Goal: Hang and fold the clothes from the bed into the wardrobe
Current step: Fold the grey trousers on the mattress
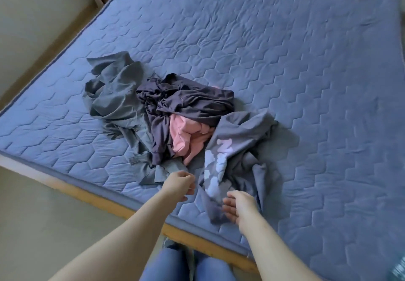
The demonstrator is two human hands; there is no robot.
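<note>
**We reach for the nearest garment in the pile on the bed.**

Our left hand (pixel 178 185) hangs loosely curled and holds nothing, while our right hand (pixel 238 206) has relaxed, half-straight fingers at the hem of the grey printed top (pixel 241 147); we cannot tell whether it touches the cloth. That top lies at 4 o'clock of the heap and closest to us, so we judge it the likely first pick. It is soft, limp jersey with pale puffy lettering. The pink garment (pixel 188 136) is bunched at the centre, the dark purple one (pixel 186 98) is crumpled at 12 o'clock, and the grey-green shirt (pixel 114 87) sprawls at 10 o'clock. All of them rest on the blue hexagon-quilted mattress (pixel 306 61). No wardrobe is in view.
</note>
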